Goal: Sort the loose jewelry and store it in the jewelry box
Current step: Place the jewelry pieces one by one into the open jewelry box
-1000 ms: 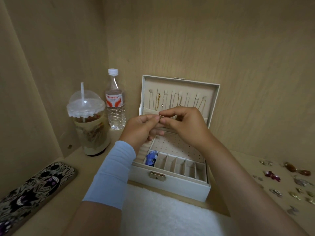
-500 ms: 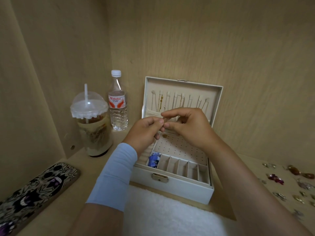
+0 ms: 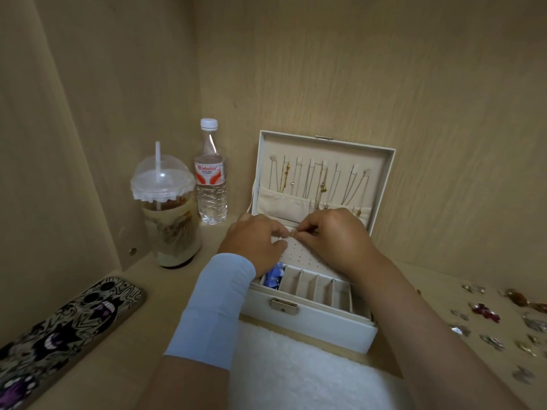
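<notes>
Below the grip, nearest: a white fleecy cloth (image 3: 296,377) lies on the wooden shelf (image 3: 142,365). Its far edge meets the front wall of the jewelry box (image 3: 310,328).
Far left of the grip and nearer: a phone (image 3: 59,329) in a patterned case, lying flat.
The left forearm wears a light-blue sleeve (image 3: 213,309) that ends at the wrist.

The box is open, its lid standing up.
- A metal latch (image 3: 283,306) sits on the front wall, nearer than the grip.
- Behind the latch runs a row of narrow compartments (image 3: 322,291). The leftmost, just below the left hand, holds a blue piece (image 3: 273,276).
- A perforated panel (image 3: 305,258) lies directly under the grip.

Grip: left hand (image 3: 254,244) and right hand (image 3: 337,241) meet fingertip to fingertip, low over the far end of the panel. Both pinch one small gold piece (image 3: 293,233) between thumb and forefinger, with the other fingers curled. Whether the piece touches the panel: cannot tell.

Right of the grip and nearer, well apart from the box: loose jewelry (image 3: 503,324) scattered on the shelf, with amber, red, silver and gold pieces.

Left of the grip: an iced drink cup (image 3: 167,220) with a dome lid and straw. Just beside it, slightly farther, stands a water bottle (image 3: 210,184) with a white cap and a red-and-white label.

Beyond the grip: the lid (image 3: 384,173), where thin chains (image 3: 310,179) hang from hooks into a cloth pocket (image 3: 284,202).
</notes>
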The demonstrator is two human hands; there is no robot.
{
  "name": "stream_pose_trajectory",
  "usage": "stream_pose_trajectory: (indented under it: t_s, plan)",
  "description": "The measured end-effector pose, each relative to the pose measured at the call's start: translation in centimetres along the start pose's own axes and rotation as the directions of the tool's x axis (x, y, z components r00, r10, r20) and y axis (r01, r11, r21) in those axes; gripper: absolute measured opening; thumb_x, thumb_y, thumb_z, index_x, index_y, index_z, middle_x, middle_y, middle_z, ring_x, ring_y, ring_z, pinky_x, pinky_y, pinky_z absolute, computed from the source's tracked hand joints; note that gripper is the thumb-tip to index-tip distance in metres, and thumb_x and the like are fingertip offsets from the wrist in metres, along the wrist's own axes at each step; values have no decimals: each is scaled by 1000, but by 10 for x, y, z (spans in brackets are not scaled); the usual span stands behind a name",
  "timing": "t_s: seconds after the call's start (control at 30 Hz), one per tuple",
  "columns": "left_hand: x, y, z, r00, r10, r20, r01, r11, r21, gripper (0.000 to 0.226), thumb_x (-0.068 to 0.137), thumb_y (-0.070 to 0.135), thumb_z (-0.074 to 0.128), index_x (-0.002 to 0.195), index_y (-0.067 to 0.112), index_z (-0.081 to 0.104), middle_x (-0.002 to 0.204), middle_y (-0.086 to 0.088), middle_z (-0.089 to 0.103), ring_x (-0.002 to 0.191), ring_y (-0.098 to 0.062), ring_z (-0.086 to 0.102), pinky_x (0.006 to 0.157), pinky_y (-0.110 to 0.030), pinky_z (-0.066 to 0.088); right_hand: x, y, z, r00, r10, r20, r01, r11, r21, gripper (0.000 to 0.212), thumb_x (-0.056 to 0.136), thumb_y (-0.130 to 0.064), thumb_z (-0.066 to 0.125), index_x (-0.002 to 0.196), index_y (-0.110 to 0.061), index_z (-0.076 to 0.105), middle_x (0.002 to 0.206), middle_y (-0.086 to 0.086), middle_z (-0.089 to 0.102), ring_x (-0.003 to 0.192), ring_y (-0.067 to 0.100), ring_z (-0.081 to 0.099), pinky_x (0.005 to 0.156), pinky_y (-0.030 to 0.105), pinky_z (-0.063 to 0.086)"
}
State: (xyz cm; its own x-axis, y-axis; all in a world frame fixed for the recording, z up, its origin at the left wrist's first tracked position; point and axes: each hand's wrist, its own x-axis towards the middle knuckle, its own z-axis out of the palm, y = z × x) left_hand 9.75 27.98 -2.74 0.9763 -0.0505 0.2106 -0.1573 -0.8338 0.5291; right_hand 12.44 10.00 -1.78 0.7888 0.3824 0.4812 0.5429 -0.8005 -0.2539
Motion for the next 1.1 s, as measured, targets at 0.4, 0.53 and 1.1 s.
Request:
stream_pose_trajectory:
  t_s: [0.4,0.53,1.1]
  plan:
    - [-1,3,1,1000,-3,-14,3,1000,20,22,92,39,58,112,44,66,130,7,57,128,-22,42,110,-39,33,3,-2,-1,998,-57,28,62,982,-178,10,90,-28,67,89,-24,76,84,-6,71,80,15,63,70,31,53]
    - [-3,7,-1,999,47,-1,-46,996,70,27,96,35,54,119,47,63,134,7,54,131,-21,37,110,-37,29,5,-1,-3,994,-100,52,109,971,-213,11,90,-27,66,91,-25,77,85,-4,69,78,18,63,69,34,54]
    - [-4,13,-2,998,33,54,-41,988,147,31,98,38,48,127,46,56,142,6,46,135,-21,30,111,-38,24,7,2,-14,965,124,230,-143,987,67,12,89,-23,71,90,-32,78,94,-18,72,91,5,64,87,37,56]
